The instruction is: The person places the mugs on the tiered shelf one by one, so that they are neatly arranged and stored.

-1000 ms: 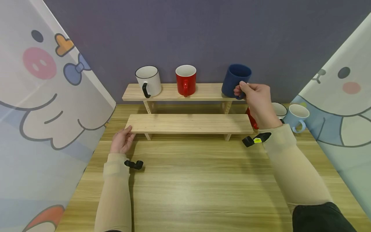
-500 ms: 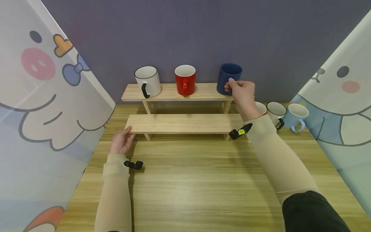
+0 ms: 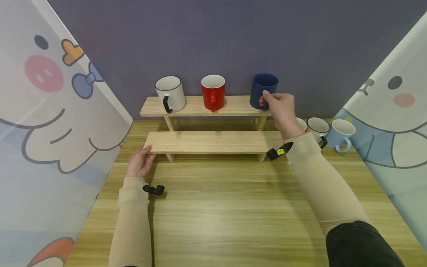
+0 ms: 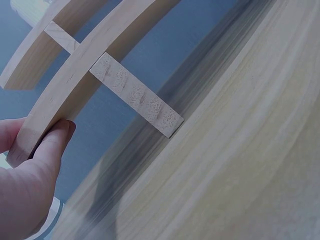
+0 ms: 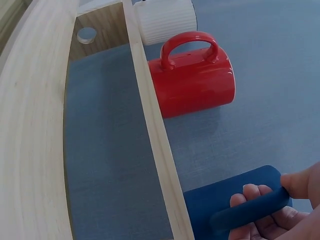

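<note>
My right hand [image 3: 280,109] grips the handle of a dark blue mug [image 3: 260,89], which stands upright at the right end of the upper shelf [image 3: 197,102]. In the right wrist view the fingers curl round the blue handle [image 5: 252,210], thumb on top. My left hand [image 3: 141,163] pinches the left end of the lower shelf [image 3: 213,142]; the left wrist view has its thumb [image 4: 55,142] under the board. Left of the blue mug, a red mug [image 3: 213,94] stands mid-shelf, and a white mug [image 3: 171,94] with a black handle stands at the left.
On the table [image 3: 213,207], right of the wooden stand, are a light blue mug [image 3: 341,133] and a white mug with a black rim [image 3: 317,128]. Another mug [image 3: 301,123] is mostly hidden by my right wrist. Cartoon-printed panels [image 3: 383,122] border both sides.
The blue mug and my right hand have moved left along the upper shelf, mostly in the first half second. My left hand stays at the lower shelf's end.
</note>
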{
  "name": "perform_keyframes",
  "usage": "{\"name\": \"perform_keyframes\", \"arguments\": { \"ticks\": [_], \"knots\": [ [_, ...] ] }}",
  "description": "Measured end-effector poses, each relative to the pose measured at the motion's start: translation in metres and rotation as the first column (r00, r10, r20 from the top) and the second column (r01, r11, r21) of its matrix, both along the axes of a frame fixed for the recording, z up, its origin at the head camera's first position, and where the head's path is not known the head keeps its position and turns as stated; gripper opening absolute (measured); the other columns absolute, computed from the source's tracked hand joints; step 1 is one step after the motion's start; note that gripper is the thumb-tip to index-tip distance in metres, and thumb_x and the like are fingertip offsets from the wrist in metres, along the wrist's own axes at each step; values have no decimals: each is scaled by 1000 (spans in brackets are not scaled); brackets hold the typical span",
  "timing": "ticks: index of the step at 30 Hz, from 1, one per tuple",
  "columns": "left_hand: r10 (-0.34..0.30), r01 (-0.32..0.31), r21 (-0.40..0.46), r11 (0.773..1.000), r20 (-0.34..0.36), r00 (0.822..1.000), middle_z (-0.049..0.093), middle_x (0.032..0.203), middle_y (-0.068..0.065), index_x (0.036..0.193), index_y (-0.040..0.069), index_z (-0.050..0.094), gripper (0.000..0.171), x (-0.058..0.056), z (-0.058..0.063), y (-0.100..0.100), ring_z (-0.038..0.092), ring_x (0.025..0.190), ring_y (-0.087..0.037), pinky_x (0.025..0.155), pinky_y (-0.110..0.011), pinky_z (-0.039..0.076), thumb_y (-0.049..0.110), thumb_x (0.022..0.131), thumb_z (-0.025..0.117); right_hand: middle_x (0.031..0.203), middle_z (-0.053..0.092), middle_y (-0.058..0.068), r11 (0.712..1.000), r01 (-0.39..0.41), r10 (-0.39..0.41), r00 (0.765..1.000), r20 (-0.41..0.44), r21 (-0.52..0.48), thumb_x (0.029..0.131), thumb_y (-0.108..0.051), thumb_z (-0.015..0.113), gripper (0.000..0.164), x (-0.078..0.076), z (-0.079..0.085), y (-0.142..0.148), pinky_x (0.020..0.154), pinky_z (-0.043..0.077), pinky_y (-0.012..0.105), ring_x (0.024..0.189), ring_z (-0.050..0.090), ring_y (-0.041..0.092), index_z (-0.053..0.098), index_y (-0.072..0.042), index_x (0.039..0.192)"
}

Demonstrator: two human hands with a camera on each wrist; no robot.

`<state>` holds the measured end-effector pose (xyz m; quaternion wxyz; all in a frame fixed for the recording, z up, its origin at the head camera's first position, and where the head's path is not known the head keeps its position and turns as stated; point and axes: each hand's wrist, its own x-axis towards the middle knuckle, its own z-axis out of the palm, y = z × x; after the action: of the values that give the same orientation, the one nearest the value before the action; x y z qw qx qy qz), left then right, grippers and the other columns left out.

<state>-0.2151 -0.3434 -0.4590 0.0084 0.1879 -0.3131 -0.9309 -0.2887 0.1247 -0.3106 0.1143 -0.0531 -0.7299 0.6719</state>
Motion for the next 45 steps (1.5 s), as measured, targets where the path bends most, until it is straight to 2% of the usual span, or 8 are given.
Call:
{"name": "perform_keyframes", "arguments": {
  "ticks": [5, 12, 21, 25, 31, 34, 39, 45],
  "knots": [
    [4, -4, -3, 1000, 3, 1000, 62, 112, -18, 129, -4, 49, 29, 0, 1, 2, 69, 103, -25, 99, -27, 50, -6, 102, 57, 99, 71, 12, 1000, -7, 7, 1000, -18, -5, 100, -31, 69, 43, 2, -1, 3, 92, 55, 34, 93, 67, 24, 73, 10, 113],
    [-1, 1, -23, 1000, -1, 1000, 63, 110, -16, 128, -4, 50, 28, 0, 0, 1, 69, 101, -23, 100, -26, 50, -5, 102, 58, 104, 69, 9, 997, 17, -15, 1000, -23, 82, 99, -41, 68, 50, 13, -2, 19, 94, 54, 40, 98, 63, 20, 72, 4, 118],
    [-2, 2, -24, 1000, -6, 1000, 63, 111, -16, 133, -4, 46, 35, -1, -1, 1, 69, 102, -23, 100, -27, 49, -5, 101, 59, 107, 70, 12, 995, 17, -29, 992, -122, -96, 98, -26, 72, 30, 22, -18, 51, 94, 55, 29, 100, 66, 23, 74, 0, 111],
    [-10, 10, -14, 1000, -13, 1000, 62, 113, -16, 141, -4, 40, 43, -1, -2, 0, 69, 104, -23, 101, -27, 49, -5, 102, 58, 103, 70, 9, 991, 28, -42, 993, -113, -127, 97, -23, 73, 29, 26, -26, 67, 94, 55, 26, 96, 67, 20, 71, 2, 112],
    [-3, 3, -8, 1000, -19, 1000, 62, 114, -17, 130, -4, 49, 31, 0, -2, 1, 69, 104, -24, 100, -27, 50, -5, 101, 59, 106, 71, 4, 995, 80, -80, 997, -6, 52, 98, -35, 71, 47, 35, -39, 92, 96, 53, 26, 98, 65, 16, 66, 4, 124],
    [5, -6, -8, 1000, -18, 1000, 62, 113, -17, 125, -4, 52, 25, -1, -2, 1, 69, 102, -24, 99, -27, 51, -5, 101, 60, 105, 72, 1, 987, 77, -79, 997, 11, 141, 99, -37, 69, 48, 37, -50, 106, 93, 53, 23, 99, 64, 16, 66, 4, 125],
    [6, -6, -9, 1000, -16, 1000, 63, 112, -17, 128, -4, 50, 29, -1, -2, 1, 69, 102, -24, 99, -27, 51, -5, 101, 60, 97, 71, -7, 968, 76, -89, 995, 44, 237, 101, -39, 66, 50, 42, -69, 126, 85, 52, 18, 101, 64, 15, 64, 4, 126],
    [5, -5, 2, 1000, -17, 1000, 64, 111, -18, 133, -5, 48, 34, 0, -3, 0, 69, 105, -24, 101, -28, 50, -6, 100, 59, 100, 69, -4, 933, 46, -97, 987, 126, 357, 100, -47, 63, 60, 50, -88, 145, 79, 46, 22, 96, 57, 10, 63, 5, 130]
  ]
}}
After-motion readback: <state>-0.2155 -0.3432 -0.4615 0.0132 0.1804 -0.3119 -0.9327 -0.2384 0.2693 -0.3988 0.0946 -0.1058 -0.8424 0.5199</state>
